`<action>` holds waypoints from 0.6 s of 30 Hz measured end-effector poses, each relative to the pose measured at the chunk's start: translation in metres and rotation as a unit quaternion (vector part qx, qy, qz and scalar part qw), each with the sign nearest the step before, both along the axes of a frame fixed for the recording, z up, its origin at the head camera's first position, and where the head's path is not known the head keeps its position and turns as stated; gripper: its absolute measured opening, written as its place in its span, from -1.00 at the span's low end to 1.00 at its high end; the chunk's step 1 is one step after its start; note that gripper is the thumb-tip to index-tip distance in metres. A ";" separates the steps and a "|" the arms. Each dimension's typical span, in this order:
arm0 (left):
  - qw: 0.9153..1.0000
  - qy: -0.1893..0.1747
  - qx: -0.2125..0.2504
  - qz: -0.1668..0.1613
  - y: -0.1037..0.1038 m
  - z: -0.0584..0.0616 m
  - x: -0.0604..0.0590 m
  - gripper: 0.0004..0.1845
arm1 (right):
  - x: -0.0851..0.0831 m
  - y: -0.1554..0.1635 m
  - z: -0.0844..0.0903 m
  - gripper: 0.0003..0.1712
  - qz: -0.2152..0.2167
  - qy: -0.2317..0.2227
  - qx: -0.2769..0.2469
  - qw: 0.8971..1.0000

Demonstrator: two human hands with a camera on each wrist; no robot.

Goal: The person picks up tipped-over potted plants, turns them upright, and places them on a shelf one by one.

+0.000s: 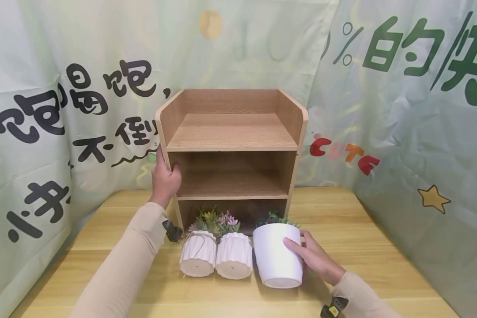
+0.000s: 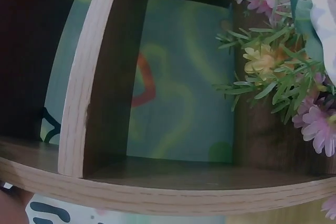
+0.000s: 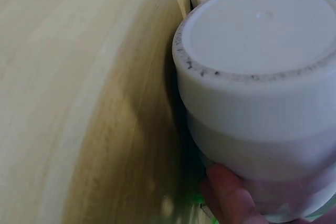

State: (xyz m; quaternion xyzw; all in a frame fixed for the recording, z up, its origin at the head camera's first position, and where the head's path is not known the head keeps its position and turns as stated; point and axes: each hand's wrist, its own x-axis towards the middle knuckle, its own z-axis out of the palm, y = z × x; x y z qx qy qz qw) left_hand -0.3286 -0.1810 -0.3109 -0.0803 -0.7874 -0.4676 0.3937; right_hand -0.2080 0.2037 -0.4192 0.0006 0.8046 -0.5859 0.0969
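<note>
A light wooden shelf unit (image 1: 231,132) stands on the table. My left hand (image 1: 166,179) grips the edge of its left side panel, thumb on the inner side and fingers outside. In front of the unit's bottom, my right hand (image 1: 316,256) holds a white flowerpot (image 1: 277,256), thumb on its wall. The pot is tipped, its base (image 3: 257,30) facing me and its green plant (image 1: 277,218) toward the shelf. Left of it lie two smaller white wrapped flowerpots, one with yellowish-green foliage (image 1: 208,219), the other with pink-purple flowers (image 1: 228,219); their bases also face me.
The wooden table (image 1: 206,300) extends around the unit. Behind and at both sides hang pale green printed cloths (image 1: 397,132). Inside the unit, a middle board (image 1: 232,191) divides the lower openings. Flowers (image 2: 262,61) reach toward the lowest opening in the left wrist view.
</note>
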 end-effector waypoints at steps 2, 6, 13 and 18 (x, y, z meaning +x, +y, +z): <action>1.000 0.003 -0.001 0.003 0.000 -0.001 -0.001 -0.32 | 0.001 0.000 0.000 -0.15 -0.002 0.002 -0.003 1.000; 1.000 0.006 -0.002 0.003 0.001 -0.002 -0.002 -0.34 | 0.003 0.001 0.002 -0.18 -0.007 0.006 -0.009 1.000; 1.000 0.008 -0.004 -0.004 0.001 -0.003 -0.002 -0.34 | 0.007 0.001 0.005 -0.24 -0.006 0.013 -0.019 1.000; 1.000 0.007 -0.004 -0.008 0.000 -0.003 -0.001 -0.34 | 0.009 0.001 0.008 -0.26 -0.006 0.021 -0.023 0.999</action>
